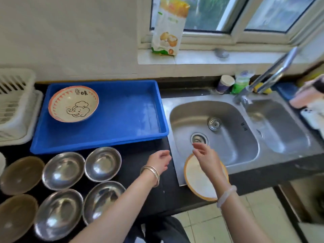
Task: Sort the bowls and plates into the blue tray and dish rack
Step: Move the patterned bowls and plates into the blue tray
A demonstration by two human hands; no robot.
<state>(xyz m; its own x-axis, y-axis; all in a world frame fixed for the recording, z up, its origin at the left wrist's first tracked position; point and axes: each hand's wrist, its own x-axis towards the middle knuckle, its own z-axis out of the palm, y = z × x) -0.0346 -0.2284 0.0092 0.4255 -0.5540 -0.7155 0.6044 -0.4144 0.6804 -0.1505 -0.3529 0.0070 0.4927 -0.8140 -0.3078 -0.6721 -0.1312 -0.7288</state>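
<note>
A blue tray (122,116) sits on the dark counter with one elephant-print bowl (73,104) in its far left corner. A white dish rack (15,102) stands to the tray's left. Several steel bowls (102,163) and two brown bowls (22,174) lie in front of the tray. A white plate with an orange rim (198,181) rests on the sink's front edge. My right hand (206,158) hovers over that plate, fingers apart, holding nothing. My left hand (160,161) floats just left of the sink edge, loosely curled and empty.
A double steel sink (228,137) with a tall faucet (273,74) fills the right side. A flour bag (168,27) stands on the windowsill. A cup (225,84) and green bottle (242,81) stand behind the sink. Cloths lie at far right.
</note>
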